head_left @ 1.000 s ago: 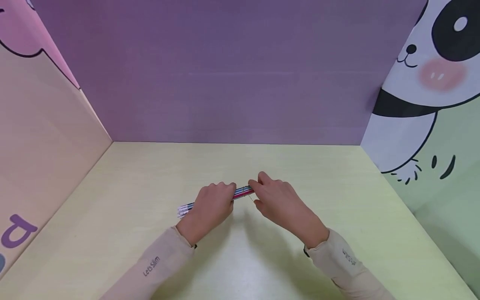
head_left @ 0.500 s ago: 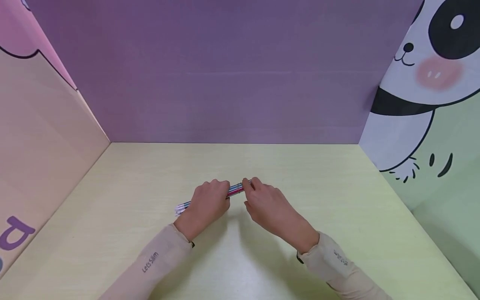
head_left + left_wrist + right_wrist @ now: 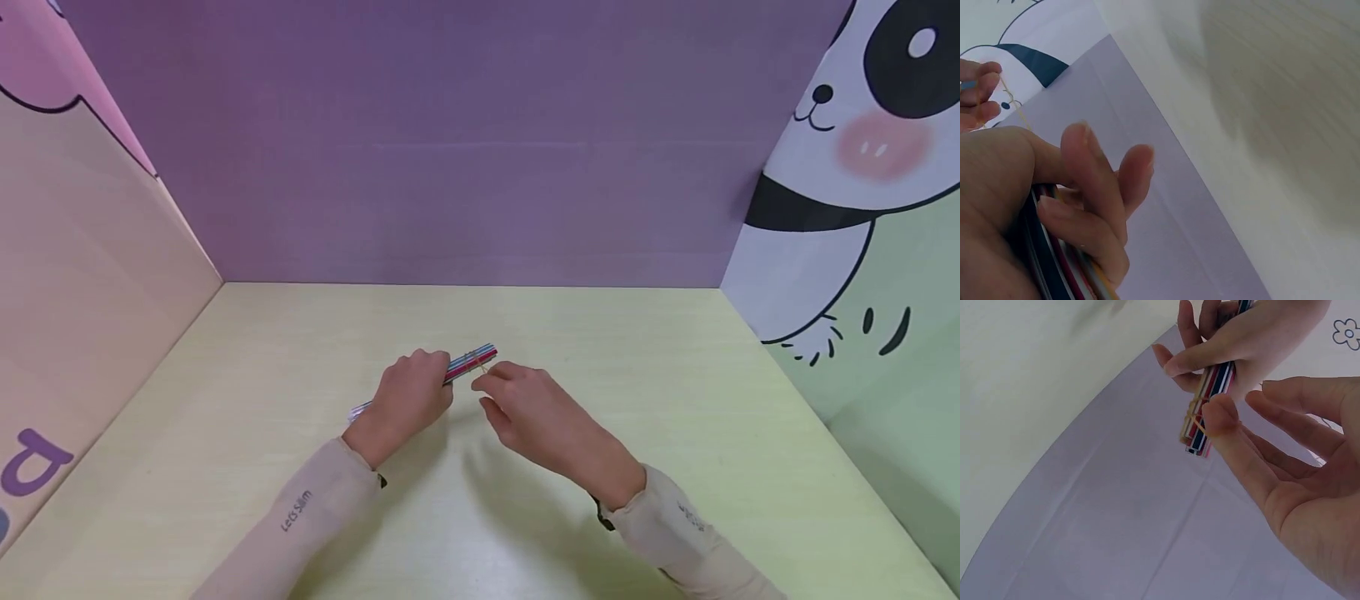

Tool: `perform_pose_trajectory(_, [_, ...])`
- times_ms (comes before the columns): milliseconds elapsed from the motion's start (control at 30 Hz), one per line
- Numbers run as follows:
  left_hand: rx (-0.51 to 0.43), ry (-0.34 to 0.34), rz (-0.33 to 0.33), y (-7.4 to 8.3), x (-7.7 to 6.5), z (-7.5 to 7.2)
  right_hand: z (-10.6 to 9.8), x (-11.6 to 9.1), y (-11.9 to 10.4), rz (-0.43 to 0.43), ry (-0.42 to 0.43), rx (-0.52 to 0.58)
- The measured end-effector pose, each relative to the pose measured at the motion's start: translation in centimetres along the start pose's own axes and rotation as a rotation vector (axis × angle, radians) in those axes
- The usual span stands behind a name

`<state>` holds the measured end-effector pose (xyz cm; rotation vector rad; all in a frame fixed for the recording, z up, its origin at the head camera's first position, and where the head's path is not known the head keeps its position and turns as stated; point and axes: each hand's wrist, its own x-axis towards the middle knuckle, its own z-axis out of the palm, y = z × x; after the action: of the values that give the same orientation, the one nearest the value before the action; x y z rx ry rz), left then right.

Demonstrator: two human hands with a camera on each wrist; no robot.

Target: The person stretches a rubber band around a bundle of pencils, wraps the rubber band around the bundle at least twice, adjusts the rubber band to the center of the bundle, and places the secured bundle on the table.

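My left hand (image 3: 405, 402) grips a bundle of thin, colourful striped pencils (image 3: 459, 367), held tilted above the table with one end poking out past each side of the fist. A thin yellowish rubber band (image 3: 1198, 424) loops round the bundle near its right end. With the fingertips of my right hand (image 3: 557, 427) I pinch part of this band and pull it away from the pencils. In the left wrist view the stretched rubber band (image 3: 1017, 107) runs from those fingertips towards the bundle. The pencils' middle is hidden inside my left fist.
Below both hands spreads a pale wooden table (image 3: 300, 333). A purple panel (image 3: 480, 167) closes its back, a pinkish panel (image 3: 90, 250) its left side, and a green panel with a panda drawing (image 3: 862, 350) its right side.
My right hand has slid off the pencils' right end, now uncovered, and sits lower, drawing the rubber band away. My left hand has shifted slightly left and up, tilting the bundle more steeply.
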<state>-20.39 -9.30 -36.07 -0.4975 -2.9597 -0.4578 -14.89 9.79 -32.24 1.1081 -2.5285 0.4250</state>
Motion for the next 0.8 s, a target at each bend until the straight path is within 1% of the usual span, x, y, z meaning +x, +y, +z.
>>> perform_pose_trajectory(100, [-0.057, -0.042, -0.034, -0.2, 0.2, -0.1, -0.3, -0.1, 0.4, 0.032, 0.004, -0.076])
perform_pose_trajectory(200, [-0.131, -0.082, -0.078, -0.4, 0.3, -0.2, -0.4, -0.1, 1.0, 0.103, -0.045, -0.162])
perform_pose_trajectory(267, [-0.178, -0.097, -0.073, -0.3, 0.4, -0.2, -0.5, -0.2, 1.6, 0.164, -0.085, -0.169])
perform_pose_trajectory(300, [-0.209, -0.111, -0.064, -0.1, 0.4, -0.2, -0.6, -0.2, 1.9, 0.188, -0.091, -0.16])
perform_pose_trajectory(367, [-0.284, -0.142, -0.032, 0.2, 0.1, -0.3, -0.7, -0.1, 2.4, 0.221, -0.072, -0.114])
perform_pose_trajectory(467, [-0.39, -0.198, 0.018, 0.8, -0.3, -0.8, -1.1, -0.1, 3.3, 0.243, -0.004, 0.023])
perform_pose_trajectory(533, [-0.42, -0.218, 0.047, 1.3, -0.6, -1.0, -1.4, -0.1, 4.0, 0.233, 0.005, 0.181])
perform_pose_trajectory(567, [-0.415, -0.216, 0.064, 1.6, -0.7, -1.1, -1.6, -0.1, 4.4, 0.228, -0.01, 0.271])
perform_pose_trajectory(633, [-0.352, -0.176, 0.109, 2.1, -0.9, -1.2, -1.8, -0.1, 5.1, 0.233, -0.075, 0.457])
perform_pose_trajectory(700, [-0.258, -0.101, 0.15, 2.6, -1.0, -1.2, -1.9, -0.2, 5.6, 0.252, -0.141, 0.615])
perform_pose_trajectory(800, [-0.13, 0.017, 0.196, 3.1, -1.2, -1.0, -1.9, -0.3, 6.2, 0.302, -0.186, 0.754])
